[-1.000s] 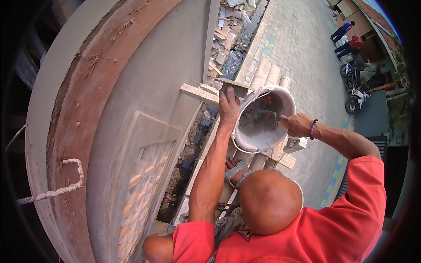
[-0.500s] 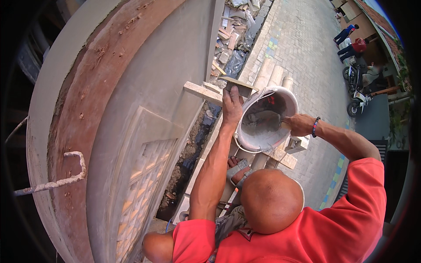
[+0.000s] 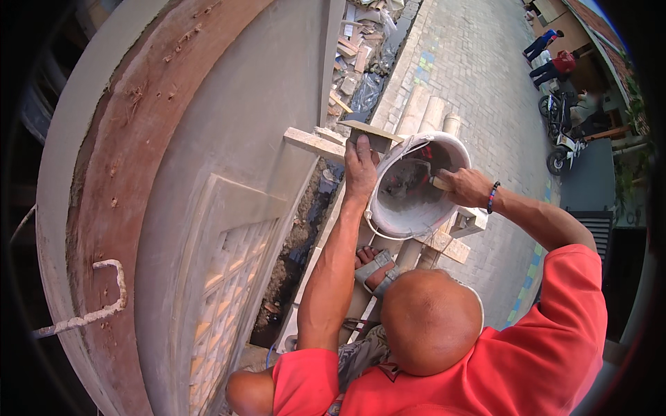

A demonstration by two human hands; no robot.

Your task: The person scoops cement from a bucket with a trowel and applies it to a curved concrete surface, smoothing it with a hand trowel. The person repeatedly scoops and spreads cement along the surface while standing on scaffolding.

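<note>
My left hand [image 3: 361,166] grips a flat plastering board [image 3: 371,130] near the rim of a white bucket [image 3: 430,209]. On the bucket's right side, my right hand [image 3: 465,186] holds a trowel [image 3: 440,182] by its handle; its blade reaches into grey wet mortar [image 3: 402,184], partly hidden. The bucket stands on wooden boards [image 3: 444,246] and pale poles [image 3: 415,111]. A sandalled foot [image 3: 378,274] is below it, and a bald head [image 3: 430,322] fills the lower middle.
A grey plastered wall [image 3: 180,194] with a latticed opening [image 3: 229,298] is at left, beside a bent rod [image 3: 76,322]. A drainage channel [image 3: 298,243] and rubble [image 3: 354,62] border the paved road [image 3: 479,104]. Two people [image 3: 558,66] stand near motorbikes [image 3: 558,156] at upper right.
My right hand has lifted slightly toward the bucket's upper right, and the trowel in the mortar has shifted with it. My left hand keeps hold of the board.
</note>
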